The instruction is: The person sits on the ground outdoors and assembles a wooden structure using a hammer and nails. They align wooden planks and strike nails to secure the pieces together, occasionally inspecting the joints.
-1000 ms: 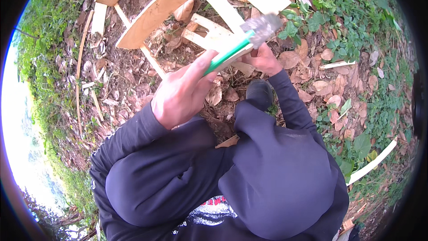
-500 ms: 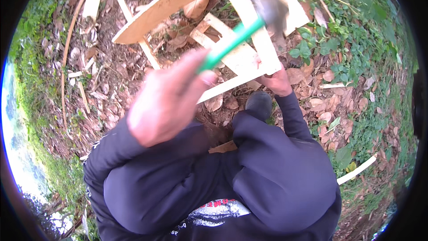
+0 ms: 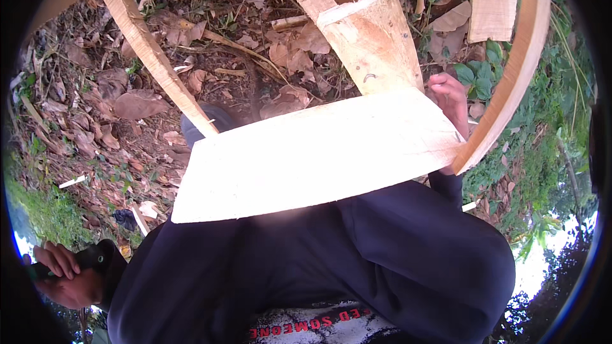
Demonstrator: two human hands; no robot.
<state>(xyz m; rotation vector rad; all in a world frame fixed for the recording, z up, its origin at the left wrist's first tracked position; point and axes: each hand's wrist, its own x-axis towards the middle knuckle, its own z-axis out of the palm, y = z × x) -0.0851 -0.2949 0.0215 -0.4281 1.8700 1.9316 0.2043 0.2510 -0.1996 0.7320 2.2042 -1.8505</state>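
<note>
A wooden frame of pale boards and slats lies across my lap, its broad smooth board turned up toward me. Behind the board's right end my right hand grips the frame, fingers curled at the edge and the palm hidden. Next to that hand a curved wooden piece joins the board's corner. My left hand is far out at the lower left, away from the frame. Its fingers close round a dark, handle-like object, mostly hidden and cut off by the picture's rim. Nail heads show in the joined slats.
Dry brown leaves and wood scraps litter the ground. A thin slat of the frame reaches up to the far left. Green plants grow at the right. My shoe shows behind the board.
The frame has been turned and brought nearer, over my lap. My left hand, which held a green-handled hammer over the frame, has swung out to the lower left. My right hand still holds the frame.
</note>
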